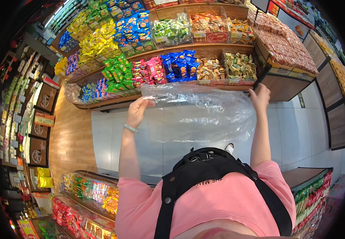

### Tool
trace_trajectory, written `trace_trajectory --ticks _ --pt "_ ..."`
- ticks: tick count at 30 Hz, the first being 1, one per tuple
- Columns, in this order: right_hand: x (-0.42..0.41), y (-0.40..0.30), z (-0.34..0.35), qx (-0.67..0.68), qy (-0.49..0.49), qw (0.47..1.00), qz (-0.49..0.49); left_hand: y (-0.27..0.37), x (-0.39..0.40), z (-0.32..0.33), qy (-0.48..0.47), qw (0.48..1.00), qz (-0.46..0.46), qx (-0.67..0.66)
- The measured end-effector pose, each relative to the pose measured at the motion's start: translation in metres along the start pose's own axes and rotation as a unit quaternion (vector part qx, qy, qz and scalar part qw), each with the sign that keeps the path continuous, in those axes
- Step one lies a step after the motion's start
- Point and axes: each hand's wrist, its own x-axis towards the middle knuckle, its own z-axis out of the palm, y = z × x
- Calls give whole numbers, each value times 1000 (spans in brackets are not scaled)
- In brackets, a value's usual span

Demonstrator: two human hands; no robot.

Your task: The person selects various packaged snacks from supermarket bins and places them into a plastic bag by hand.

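A large sheet or bag of clear plastic film (202, 110) is stretched out between my two hands, over the grey floor tiles. My left hand (138, 110) pinches its left corner between thumb and fingers; a pale bangle (130, 128) circles that wrist. At the far right, my right hand (260, 95) grips the film's other upper corner, close to the shelf's end. Just beyond the film lies the lower shelf row, with blue snack packets (180, 65), pink packets (149, 71) and small wrapped sweets (240, 66) in clear bins.
Stacked packs of reddish wrapped goods (286, 38) top a wooden display box (286, 82) to the right. Yellow packets (99, 41) fill the upper left shelf. Behind me stand another snack shelf (85, 206) and a rack of packets (313, 200). A wood-look floor (70, 134) runs along the left.
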Motion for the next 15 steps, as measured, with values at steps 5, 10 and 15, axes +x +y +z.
trace_trajectory --ticks 5,10,15 --pt "-20 -129 -1 428 -354 809 -193 49 -1 14 -126 981 55 137" --pt "-35 -207 48 477 -474 708 -215 73 -6 39 -165 974 105 118" --pt "-72 -250 65 548 -602 519 -261 73 -37 45 -151 972 96 151"
